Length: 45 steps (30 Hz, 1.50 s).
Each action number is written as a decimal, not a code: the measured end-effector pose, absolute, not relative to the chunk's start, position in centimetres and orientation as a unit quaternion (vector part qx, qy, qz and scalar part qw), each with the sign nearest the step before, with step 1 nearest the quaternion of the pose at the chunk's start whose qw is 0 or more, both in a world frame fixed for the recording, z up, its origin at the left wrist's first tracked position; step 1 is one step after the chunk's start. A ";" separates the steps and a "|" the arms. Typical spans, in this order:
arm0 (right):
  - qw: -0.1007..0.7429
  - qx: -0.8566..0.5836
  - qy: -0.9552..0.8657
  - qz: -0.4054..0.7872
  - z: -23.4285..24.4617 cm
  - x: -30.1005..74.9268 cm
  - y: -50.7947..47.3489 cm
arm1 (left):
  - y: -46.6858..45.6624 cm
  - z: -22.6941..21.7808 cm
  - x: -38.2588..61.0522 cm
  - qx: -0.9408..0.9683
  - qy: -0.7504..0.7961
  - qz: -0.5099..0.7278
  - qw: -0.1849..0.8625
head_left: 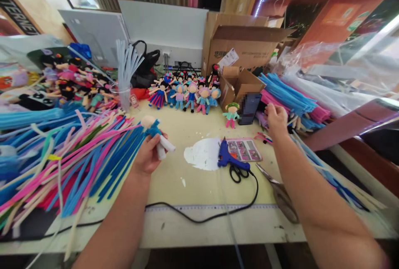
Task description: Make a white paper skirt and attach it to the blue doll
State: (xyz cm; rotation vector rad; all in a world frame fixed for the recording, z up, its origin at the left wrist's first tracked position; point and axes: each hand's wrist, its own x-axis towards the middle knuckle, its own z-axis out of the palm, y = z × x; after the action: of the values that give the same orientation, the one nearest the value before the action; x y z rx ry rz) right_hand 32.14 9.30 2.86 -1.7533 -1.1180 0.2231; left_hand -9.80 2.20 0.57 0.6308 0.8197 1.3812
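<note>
My left hand (149,152) is closed round a part-built doll (151,124). It has a bare beige head, a blue fuzzy strand wound at the neck and two white stubs below. On the right, my right hand (277,118) is raised near a dark phone (249,109), with its fingers pinched together. Whatever may be between those fingers is too small to make out. A blue glue gun (229,156) lies between my arms beside a white dried patch (202,154). Large scissors (280,194) rest under my right forearm.
Loose coloured pipe cleaners (77,156) cover the table's left side. Finished dolls (190,94) stand at the back, and one green-haired doll (231,115) leans by the phone. Behind are cardboard boxes (246,48). A black cable (199,221) crosses the front; pipe cleaner bundles (289,94) lie right.
</note>
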 end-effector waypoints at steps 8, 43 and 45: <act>0.401 -0.621 -0.638 0.217 6.7 24.0 1.9 | 2.1 0.3 -9.5 0.290 0.337 0.608 0.658; 0.058 -0.483 -0.870 0.086 -1.7 11.4 -2.3 | 2.1 0.2 -10.0 0.293 0.271 0.628 0.669; 0.072 -0.499 -0.859 0.088 -1.8 11.2 -2.0 | 2.1 0.1 -10.0 0.296 0.267 0.628 0.668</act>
State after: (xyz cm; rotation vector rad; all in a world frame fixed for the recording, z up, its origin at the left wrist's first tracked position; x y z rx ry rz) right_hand 11.23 -2.03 -1.77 -1.4990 -2.5816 0.2632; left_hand -9.99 2.14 0.13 0.6667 0.6023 1.4163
